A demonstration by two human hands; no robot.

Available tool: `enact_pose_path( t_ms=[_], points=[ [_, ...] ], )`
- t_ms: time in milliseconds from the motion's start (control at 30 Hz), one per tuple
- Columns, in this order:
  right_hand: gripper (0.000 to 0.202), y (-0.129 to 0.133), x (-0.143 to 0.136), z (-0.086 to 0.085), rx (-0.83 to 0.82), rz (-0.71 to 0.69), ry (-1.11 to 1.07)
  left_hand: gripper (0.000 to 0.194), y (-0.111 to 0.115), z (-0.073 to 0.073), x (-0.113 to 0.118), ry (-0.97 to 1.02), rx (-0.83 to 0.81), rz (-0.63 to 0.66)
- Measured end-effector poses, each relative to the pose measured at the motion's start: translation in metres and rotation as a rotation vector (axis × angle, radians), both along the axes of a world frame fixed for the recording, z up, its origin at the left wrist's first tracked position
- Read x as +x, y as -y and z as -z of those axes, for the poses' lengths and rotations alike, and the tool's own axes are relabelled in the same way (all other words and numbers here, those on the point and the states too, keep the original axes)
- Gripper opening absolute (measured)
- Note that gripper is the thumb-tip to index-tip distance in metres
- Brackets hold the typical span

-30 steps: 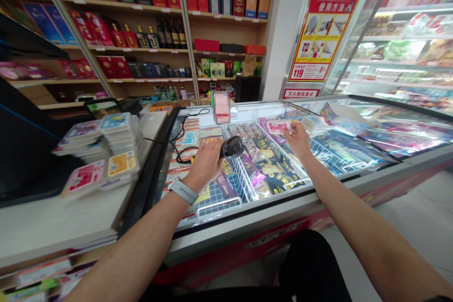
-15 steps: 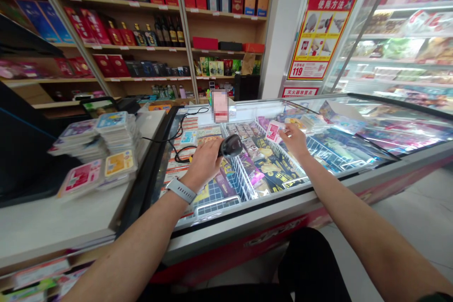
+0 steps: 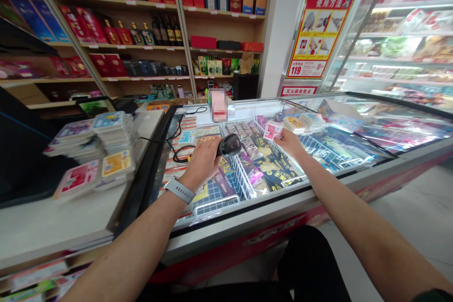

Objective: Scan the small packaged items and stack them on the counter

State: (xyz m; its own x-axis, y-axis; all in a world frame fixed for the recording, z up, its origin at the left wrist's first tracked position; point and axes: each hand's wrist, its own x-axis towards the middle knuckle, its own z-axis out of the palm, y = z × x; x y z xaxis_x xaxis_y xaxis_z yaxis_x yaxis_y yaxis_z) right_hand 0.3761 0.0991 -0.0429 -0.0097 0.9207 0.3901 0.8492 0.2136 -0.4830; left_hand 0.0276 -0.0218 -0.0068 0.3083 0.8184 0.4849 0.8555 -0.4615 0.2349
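Note:
My left hand [image 3: 203, 160] is wrapped round the handle of a black barcode scanner [image 3: 230, 144], whose head points right over the glass top of a chest freezer [image 3: 198, 229]. Between the fingers of my right hand [image 3: 288, 143] is a flat pink-and-white pack [image 3: 272, 130], tilted up with its printed face toward me. It is to the right of the scanner head, apart from it. Just behind my right hand, a stack of similar packs [image 3: 295, 123], yellow on top, rests on the glass. A blue-and-white pack [image 3: 187, 137] lies left of the scanner, near its black cable [image 3: 180, 125].
On the counter at left stand several piles of flat packs [image 3: 112, 125]. An opened cardboard box [image 3: 339, 114] sits on the freezer's right part. Wire baskets [image 3: 244, 184] with wrapped goods show under the glass. Shelves [image 3: 148, 47] of boxes and bottles line the back wall.
My right hand has turned slightly and moved a little left with the pink pack, whose face now shows more fully. The left hand still holds the scanner in nearly the same place.

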Motion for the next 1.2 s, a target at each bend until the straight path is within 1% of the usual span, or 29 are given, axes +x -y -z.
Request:
enact_pose_path(
  t_ms=[100, 167, 300, 400, 567, 700, 900, 1067, 1200],
  points=[
    [0.019, -0.001, -0.001, 0.001, 0.023, 0.003, -0.046, 0.056, -0.001, 0.001, 0.000, 0.001, 0.005, -0.002],
    [0.017, -0.001, -0.001, 0.002, 0.038, -0.024, -0.107, 0.056, -0.001, 0.001, -0.001, -0.001, 0.006, -0.001],
    [0.020, -0.002, 0.000, 0.005, -0.002, -0.111, -0.286, 0.055, -0.001, 0.001, -0.001, -0.007, 0.010, 0.003],
    [0.020, -0.003, 0.000, 0.006, -0.030, -0.137, -0.434, 0.055, 0.000, -0.001, 0.000, -0.010, 0.001, -0.002],
    [0.022, -0.008, 0.001, 0.008, 0.004, -0.155, -0.571, 0.054, 0.000, -0.001, 0.000, -0.012, -0.008, -0.006],
    [0.029, -0.011, 0.001, 0.006, 0.068, -0.135, -0.676, 0.056, 0.000, 0.000, -0.001, -0.011, 0.001, -0.010],
    [0.035, -0.010, -0.001, 0.002, 0.110, -0.103, -0.765, 0.054, -0.001, 0.000, -0.001, 0.002, 0.000, -0.010],
    [0.039, -0.006, -0.005, -0.002, 0.128, -0.087, -0.815, 0.057, -0.001, 0.000, -0.002, 0.005, 0.005, 0.002],
    [0.048, -0.002, -0.008, -0.005, 0.130, -0.079, -0.828, 0.058, 0.000, 0.000, -0.001, 0.002, 0.007, 0.001]
  ],
)
